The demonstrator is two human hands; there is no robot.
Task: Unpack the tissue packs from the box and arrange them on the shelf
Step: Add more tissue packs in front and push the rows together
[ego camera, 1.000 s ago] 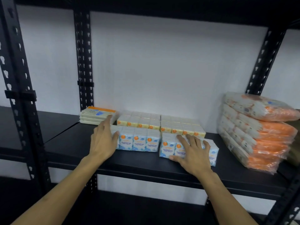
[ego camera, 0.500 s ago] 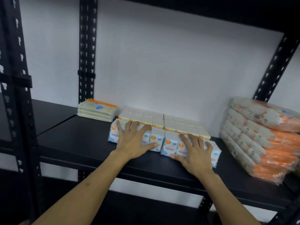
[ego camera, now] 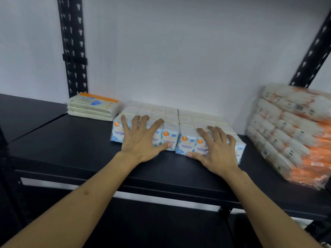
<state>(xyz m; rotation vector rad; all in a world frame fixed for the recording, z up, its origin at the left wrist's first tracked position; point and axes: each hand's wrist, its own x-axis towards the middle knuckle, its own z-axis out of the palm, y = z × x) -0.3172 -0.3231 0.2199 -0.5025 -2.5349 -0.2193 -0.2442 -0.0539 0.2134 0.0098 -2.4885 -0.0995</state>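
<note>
hands flat, fingers spread: left hand [ego camera: 141, 140] presses the left tissue packs [ego camera: 168, 135], right hand [ego camera: 217, 151] the right ones. packs sit under both palms on the shelf [ego camera: 71, 145]; orange-wrapped stack [ego camera: 293, 133] right of right hand.

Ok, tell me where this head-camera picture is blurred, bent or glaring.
Head view: the orange-wrapped stack at the right edge is smeared, its print unreadable; the black upright beside it leans, bent by the wide lens. The mini tissue packs under the left hand and right hand are sharper, label partly legible. Lighting is soft and even, without harsh glare on the shelf.
</note>
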